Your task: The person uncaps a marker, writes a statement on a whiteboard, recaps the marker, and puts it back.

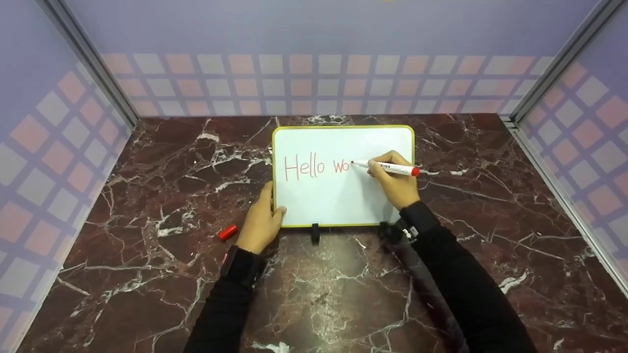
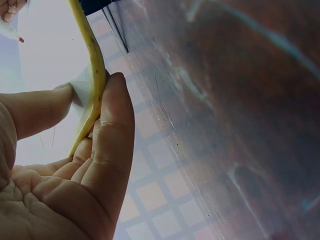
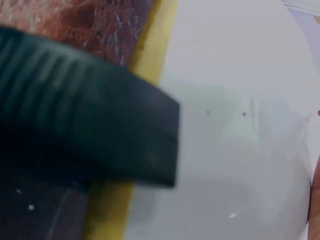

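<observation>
Marbled table (image 1: 147,294); hands (image 1: 259,223) (image 1: 400,189) grip whiteboard (image 1: 324,201) (left), marker (image 1: 396,168) (right, tip (image 1: 352,162) seemingly touching).

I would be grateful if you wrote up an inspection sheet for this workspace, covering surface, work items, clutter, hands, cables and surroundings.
Surface: dark red table with pale marble-like veins.
Work items: yellow-edged board reading "Hello wo" in red; marker uncapped; red cap lying beside the left hand; black clip at the board's lower edge.
Clutter: nothing seen.
Hands: left grips the board's left edge, thumb in front; right hand holds the marker, its tip by the last letter.
Cables: nothing seen.
Surroundings: purple walls with pink and white squares.
</observation>
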Motion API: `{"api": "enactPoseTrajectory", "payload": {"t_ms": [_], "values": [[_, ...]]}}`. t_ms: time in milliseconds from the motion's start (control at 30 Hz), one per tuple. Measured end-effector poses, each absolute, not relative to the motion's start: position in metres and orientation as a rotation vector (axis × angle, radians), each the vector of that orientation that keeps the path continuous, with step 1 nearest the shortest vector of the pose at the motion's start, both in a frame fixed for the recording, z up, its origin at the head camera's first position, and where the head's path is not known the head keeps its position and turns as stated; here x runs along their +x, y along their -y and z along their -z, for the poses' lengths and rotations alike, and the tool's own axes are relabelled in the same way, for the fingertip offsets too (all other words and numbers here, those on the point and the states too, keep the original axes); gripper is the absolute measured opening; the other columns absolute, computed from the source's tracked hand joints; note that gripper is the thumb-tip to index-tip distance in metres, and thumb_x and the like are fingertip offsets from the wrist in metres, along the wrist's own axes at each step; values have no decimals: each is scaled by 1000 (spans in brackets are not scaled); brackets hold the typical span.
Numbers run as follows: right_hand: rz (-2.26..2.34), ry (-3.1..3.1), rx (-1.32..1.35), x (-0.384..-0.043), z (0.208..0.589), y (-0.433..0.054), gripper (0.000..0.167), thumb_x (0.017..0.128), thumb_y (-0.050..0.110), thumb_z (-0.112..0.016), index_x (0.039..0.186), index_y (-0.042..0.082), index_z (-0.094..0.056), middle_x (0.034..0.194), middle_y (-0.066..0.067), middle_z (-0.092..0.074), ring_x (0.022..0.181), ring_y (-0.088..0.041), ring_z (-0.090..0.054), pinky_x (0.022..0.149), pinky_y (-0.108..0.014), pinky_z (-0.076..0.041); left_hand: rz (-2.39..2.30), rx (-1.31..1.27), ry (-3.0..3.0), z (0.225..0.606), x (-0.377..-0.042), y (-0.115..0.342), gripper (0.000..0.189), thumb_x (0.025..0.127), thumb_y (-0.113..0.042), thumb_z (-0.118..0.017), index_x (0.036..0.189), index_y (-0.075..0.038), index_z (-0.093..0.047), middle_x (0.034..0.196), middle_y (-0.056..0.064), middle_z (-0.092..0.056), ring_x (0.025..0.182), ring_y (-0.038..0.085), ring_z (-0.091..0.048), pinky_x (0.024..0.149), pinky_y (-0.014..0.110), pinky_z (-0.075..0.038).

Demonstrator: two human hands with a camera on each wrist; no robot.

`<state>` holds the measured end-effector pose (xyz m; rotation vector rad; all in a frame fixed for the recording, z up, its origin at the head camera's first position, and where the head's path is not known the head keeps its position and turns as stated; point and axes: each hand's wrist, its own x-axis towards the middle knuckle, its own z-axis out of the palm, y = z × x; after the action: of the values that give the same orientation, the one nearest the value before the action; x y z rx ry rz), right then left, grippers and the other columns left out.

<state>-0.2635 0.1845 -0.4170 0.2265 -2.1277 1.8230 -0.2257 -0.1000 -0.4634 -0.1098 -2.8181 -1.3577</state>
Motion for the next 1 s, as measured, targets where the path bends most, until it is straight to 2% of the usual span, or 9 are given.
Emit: {"api": "enactPoseTrajectory", "payload": {"t_ms": [300,433,600,1000], "values": [[-1788,2105,268,-263,418,-181,12,88,-2,-67,83,-12,-61,71,8,-67,67,-3,-64,64,-16,-51,1342,-111,2816,465,-226,100,68,94,-7,-60,153,-1,-27,133,26,-58,121,38,-57,104,49,-44],[-1769,2099,280,-264,418,-180,13,88,-2,-67,84,-14,-62,71,7,-67,68,-3,-64,63,-16,-50,1341,-111,2819,464,-226,100,67,94,-8,-60,153,-2,-27,132,26,-58,118,37,-60,102,49,-47],[-1732,2115,277,-265,418,-180,12,87,-2,-68,85,-13,-63,72,9,-67,67,-2,-63,61,-16,-49,1348,-107,2824,464,-225,101,66,95,-9,-59,153,-4,-27,132,24,-60,114,36,-62,97,48,-49],[-1748,2158,255,-262,419,-183,11,88,-2,-66,83,-12,-61,70,10,-66,66,-2,-63,61,-16,-49,1328,-104,2838,464,-226,101,68,95,-9,-59,153,-1,-25,134,26,-57,119,38,-59,103,49,-46]]}}
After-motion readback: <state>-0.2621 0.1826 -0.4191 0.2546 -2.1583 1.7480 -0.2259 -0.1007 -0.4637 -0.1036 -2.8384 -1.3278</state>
